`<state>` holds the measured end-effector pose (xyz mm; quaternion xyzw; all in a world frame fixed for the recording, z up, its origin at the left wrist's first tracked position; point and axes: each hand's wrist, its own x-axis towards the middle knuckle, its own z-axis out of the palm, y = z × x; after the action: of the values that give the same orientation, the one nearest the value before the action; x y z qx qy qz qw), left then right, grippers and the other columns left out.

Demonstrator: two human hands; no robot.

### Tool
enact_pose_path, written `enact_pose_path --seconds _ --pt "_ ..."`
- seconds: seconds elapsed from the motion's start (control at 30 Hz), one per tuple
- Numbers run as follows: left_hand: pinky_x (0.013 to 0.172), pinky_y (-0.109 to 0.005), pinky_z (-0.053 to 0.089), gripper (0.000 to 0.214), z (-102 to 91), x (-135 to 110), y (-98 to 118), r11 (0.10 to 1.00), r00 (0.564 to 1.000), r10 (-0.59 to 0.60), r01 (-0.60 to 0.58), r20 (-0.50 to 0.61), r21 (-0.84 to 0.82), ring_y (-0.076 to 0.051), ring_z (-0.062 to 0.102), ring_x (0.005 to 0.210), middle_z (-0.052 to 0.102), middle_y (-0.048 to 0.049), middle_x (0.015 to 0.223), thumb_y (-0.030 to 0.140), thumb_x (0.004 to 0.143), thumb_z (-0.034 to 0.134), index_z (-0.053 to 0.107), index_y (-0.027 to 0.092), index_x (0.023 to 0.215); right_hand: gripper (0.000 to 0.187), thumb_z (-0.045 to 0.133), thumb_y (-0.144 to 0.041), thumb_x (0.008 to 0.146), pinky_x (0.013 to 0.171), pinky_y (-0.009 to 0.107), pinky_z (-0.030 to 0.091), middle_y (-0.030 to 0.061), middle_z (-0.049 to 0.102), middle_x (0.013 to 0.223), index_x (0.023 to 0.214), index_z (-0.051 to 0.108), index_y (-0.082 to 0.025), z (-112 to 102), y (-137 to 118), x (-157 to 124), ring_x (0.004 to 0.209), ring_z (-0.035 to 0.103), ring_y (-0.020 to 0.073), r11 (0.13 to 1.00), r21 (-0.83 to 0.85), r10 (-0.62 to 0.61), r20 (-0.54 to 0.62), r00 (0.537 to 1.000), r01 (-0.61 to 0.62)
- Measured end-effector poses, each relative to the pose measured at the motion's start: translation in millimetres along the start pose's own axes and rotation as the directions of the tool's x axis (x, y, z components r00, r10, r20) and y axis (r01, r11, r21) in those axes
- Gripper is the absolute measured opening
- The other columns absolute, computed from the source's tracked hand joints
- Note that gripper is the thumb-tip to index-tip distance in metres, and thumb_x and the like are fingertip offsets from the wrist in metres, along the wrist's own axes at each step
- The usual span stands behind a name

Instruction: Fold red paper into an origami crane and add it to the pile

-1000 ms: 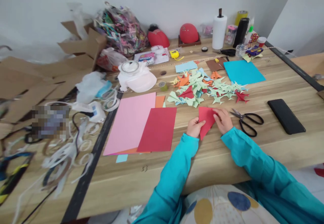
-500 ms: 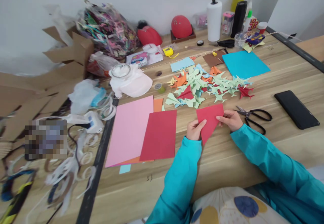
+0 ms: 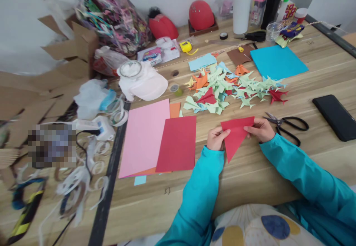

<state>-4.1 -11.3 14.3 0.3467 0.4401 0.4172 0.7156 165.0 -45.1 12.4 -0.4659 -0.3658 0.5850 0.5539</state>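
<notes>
A folded red paper [image 3: 236,136], shaped like a downward-pointing triangle, is held just above the wooden table [image 3: 250,179] between both hands. My left hand [image 3: 216,138] pinches its left edge. My right hand [image 3: 260,129] pinches its upper right corner. Both arms wear teal sleeves. Black scissors [image 3: 287,125] lie just right of my right hand. A pile of folded paper figures [image 3: 230,88] in green, orange and red lies beyond the hands.
Pink [image 3: 144,136] and red [image 3: 178,144] sheets lie left of the hands, a blue sheet [image 3: 278,62] at the back right. A black phone [image 3: 335,116] lies far right. Tape rolls, plastic bags and cardboard crowd the left side. A paper towel roll [image 3: 241,7] stands at the back.
The red paper has been unfolded wider, with my right hand drawn off to its right corner. The view has shifted a little.
</notes>
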Motion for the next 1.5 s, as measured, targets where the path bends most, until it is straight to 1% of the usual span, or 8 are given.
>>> enact_pose_path --seconds 0.13,0.27,0.43,0.73,0.93,1.23,1.4,1.5 --pt "0.058 -0.027 0.047 0.023 5.9 -4 9 0.996 0.999 -0.052 0.053 0.003 -0.068 -0.016 0.061 0.058 0.068 -0.0033 0.064 0.023 0.046 0.075 0.069 0.015 0.067 0.022 0.076 -0.028 0.054 0.034 0.021 0.044 0.0 0.06 0.047 0.067 0.065 -0.013 -3 3 1 0.036 0.051 0.0101 0.999 0.022 0.038 -0.007 0.999 -0.038" --pt "0.051 -0.025 0.044 0.02 4.5 -3 8 0.993 0.996 -0.093 0.093 0.001 -0.067 -0.014 0.058 0.051 0.065 -0.0013 0.057 0.024 0.048 0.072 0.069 0.016 0.067 0.024 0.076 -0.029 0.053 0.033 0.021 0.044 -0.0004 0.059 0.046 0.066 0.064 -0.013 -4 3 1 0.035 0.052 0.0103 0.998 0.036 0.056 -0.029 0.998 -0.055" --pt "0.05 -0.025 0.043 0.024 2.8 0 3 0.993 0.997 -0.078 0.08 0.031 -0.084 -0.013 0.057 0.049 0.064 -0.0012 0.056 0.026 0.048 0.071 0.068 0.015 0.07 0.026 0.073 -0.03 0.058 0.033 0.021 0.045 -0.0001 0.061 0.052 0.076 0.065 -0.014 -3 3 0 0.036 0.052 0.0098 0.997 0.04 0.069 0.012 0.998 -0.07" --pt "0.053 -0.025 0.045 0.02 4.0 0 4 0.995 0.997 -0.073 0.072 -0.015 -0.076 -0.014 0.059 0.054 0.065 -0.0014 0.058 0.024 0.047 0.073 0.067 0.016 0.064 0.023 0.076 -0.028 0.054 0.034 0.022 0.045 0.0003 0.062 0.05 0.069 0.065 -0.015 -7 4 1 0.037 0.054 0.0123 0.991 0.069 0.111 0.026 0.994 -0.112" --pt "0.047 -0.025 0.043 0.021 -2.3 5 -6 0.997 0.998 -0.066 0.065 -0.004 -0.03 -0.015 0.059 0.051 0.059 0.0001 0.049 0.024 0.05 0.069 0.067 0.017 0.069 0.022 0.073 -0.029 0.058 0.032 0.023 0.043 0.001 0.063 0.052 0.073 0.065 -0.015 -8 3 2 0.036 0.054 0.0123 0.993 0.082 0.08 0.011 0.997 -0.081" --pt "0.046 -0.023 0.04 0.015 -0.4 1 8 0.999 0.999 -0.039 0.039 0.01 0.014 -0.013 0.055 0.049 0.064 -0.0027 0.053 0.021 0.055 0.057 0.069 0.016 0.062 0.02 0.07 -0.03 0.059 0.037 0.025 0.046 0.0028 0.063 0.051 0.072 0.069 -0.016 -6 -6 0 0.039 0.056 0.014 0.989 0.123 0.075 0.068 0.995 -0.083" --pt "0.052 -0.024 0.042 0.019 1.2 0 6 0.995 0.996 0.085 -0.085 0.004 0.044 -0.015 0.058 0.058 0.066 -0.0048 0.062 0.028 0.063 0.054 0.067 0.014 0.06 0.011 0.066 -0.023 0.063 0.044 0.027 0.049 0.0026 0.064 0.055 0.071 0.07 -0.017 -11 -1 -1 0.044 0.057 0.0138 0.999 0.031 0.025 0.053 0.998 -0.027" --pt "0.058 -0.023 0.045 0.021 4.0 1 4 0.997 0.997 0.074 -0.074 0.009 -0.023 -0.014 0.06 0.063 0.067 -0.0024 0.069 0.027 0.06 0.064 0.067 0.016 0.077 0.01 0.063 -0.02 0.065 0.045 0.026 0.049 0.0017 0.065 0.058 0.072 0.07 -0.018 -11 1 -1 0.045 0.058 0.0132 0.997 -0.063 -0.048 0.038 0.998 0.05"
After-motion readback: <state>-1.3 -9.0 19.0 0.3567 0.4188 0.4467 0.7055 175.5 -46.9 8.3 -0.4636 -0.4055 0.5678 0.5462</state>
